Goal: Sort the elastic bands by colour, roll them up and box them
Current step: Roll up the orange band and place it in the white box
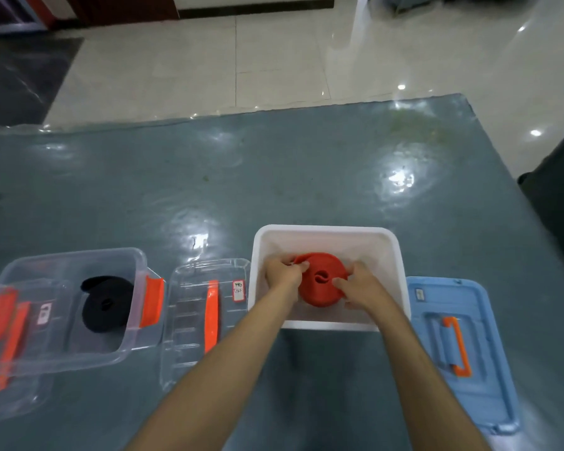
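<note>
Red elastic band roll (pixel 319 284) sits between our fingers inside the white box (pixel 326 234); our left hand (pixel 282 271) pinches its loose end and our right hand (pixel 360 288) curls round its edge. We should lower it flat, keeping the coil tight.

Glossy pale tiled floor (pixel 274 60) beyond a teal mat (pixel 209 177), ceiling lights reflected

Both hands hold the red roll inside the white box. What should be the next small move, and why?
Probably let go and lift both hands out: the red roll already sits low in the white box, gripped by the left hand and right hand.
</note>
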### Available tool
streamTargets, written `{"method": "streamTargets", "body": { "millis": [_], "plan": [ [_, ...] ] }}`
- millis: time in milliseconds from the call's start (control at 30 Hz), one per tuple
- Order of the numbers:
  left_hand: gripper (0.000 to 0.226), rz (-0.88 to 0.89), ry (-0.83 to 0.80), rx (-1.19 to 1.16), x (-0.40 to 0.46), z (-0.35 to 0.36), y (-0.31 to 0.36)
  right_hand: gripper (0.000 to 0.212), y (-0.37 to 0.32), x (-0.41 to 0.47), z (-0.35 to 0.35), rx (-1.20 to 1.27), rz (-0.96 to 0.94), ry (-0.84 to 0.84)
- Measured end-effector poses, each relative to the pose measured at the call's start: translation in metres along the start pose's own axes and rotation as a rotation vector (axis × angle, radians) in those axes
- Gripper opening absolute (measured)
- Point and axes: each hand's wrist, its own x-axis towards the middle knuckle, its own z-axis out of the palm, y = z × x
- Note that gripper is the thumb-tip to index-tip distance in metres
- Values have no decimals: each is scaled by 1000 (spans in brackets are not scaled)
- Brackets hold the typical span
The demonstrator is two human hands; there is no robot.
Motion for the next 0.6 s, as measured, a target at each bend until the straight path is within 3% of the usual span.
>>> {"method": "streamTargets", "body": {
  "millis": [67, 267, 367, 467, 600],
  "plan": [
    [20, -10, 6, 16, 8, 2, -3, 19, 3, 6, 5, 10, 39, -31],
    [40, -36, 18, 14, 22, 4, -7, 52, 8, 18, 13, 48, 128, -55],
    [41, -5, 62, 93, 20, 5, -4, 53, 1, 16, 10, 25, 135, -57],
    [36, 60, 35, 197, 15, 2, 1, 44, -4, 2, 4, -47, 27, -25],
    [37, 261, -1, 453, -7, -15, 13, 46, -5, -37, -8, -59, -247, 165]
  ]
}}
